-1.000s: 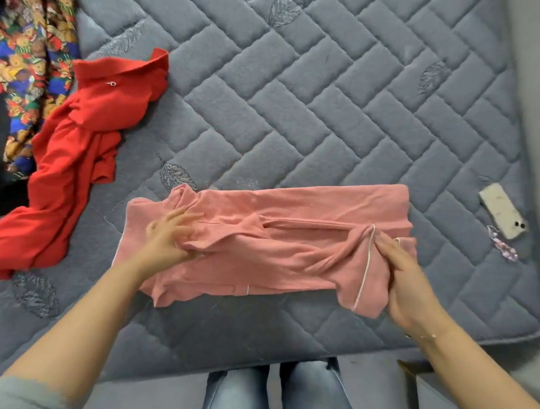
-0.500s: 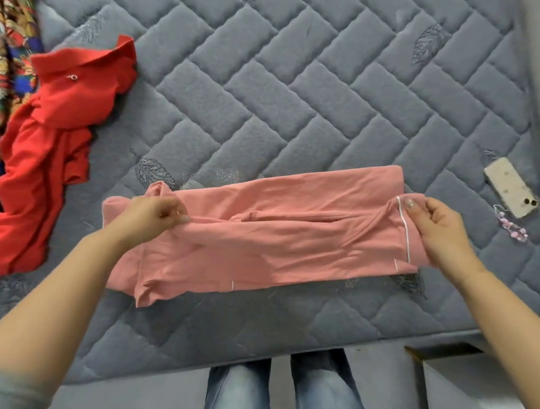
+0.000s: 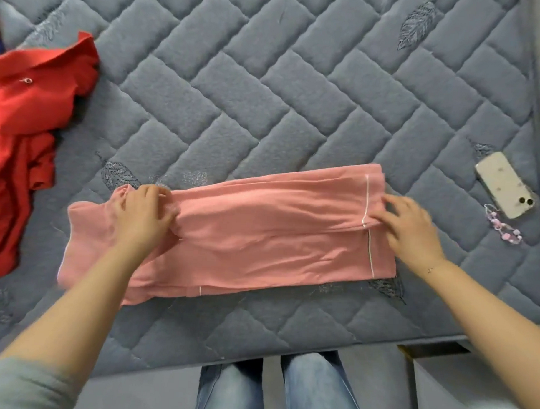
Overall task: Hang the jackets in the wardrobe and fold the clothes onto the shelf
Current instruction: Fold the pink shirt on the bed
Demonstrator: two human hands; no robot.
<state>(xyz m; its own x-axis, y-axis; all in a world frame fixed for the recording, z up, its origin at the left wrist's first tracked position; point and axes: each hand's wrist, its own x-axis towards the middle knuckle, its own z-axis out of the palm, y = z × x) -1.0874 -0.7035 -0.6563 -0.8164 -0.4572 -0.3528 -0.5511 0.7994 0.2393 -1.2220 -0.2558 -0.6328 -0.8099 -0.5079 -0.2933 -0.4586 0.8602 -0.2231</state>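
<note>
A pink garment (image 3: 261, 234) with thin white piping lies folded into a long band across the near part of the grey quilted mattress (image 3: 266, 97). My left hand (image 3: 143, 215) rests on its left end, fingers curled into the bunched cloth there. At the right end my right hand (image 3: 405, 227) presses on the folded edge by the piping, fingers spread and slightly blurred. A red garment (image 3: 23, 134) lies crumpled at the mattress's left side.
A white phone (image 3: 505, 185) with a pink beaded strap (image 3: 503, 227) lies near the mattress's right edge. My legs in blue jeans (image 3: 277, 388) stand at the mattress's front edge. A pale box or furniture top (image 3: 470, 395) sits at the lower right.
The upper layer of the pink garment has been laid down flat, making a neater band. My right hand went from pinching the right end to resting on it. The view shifted slightly.
</note>
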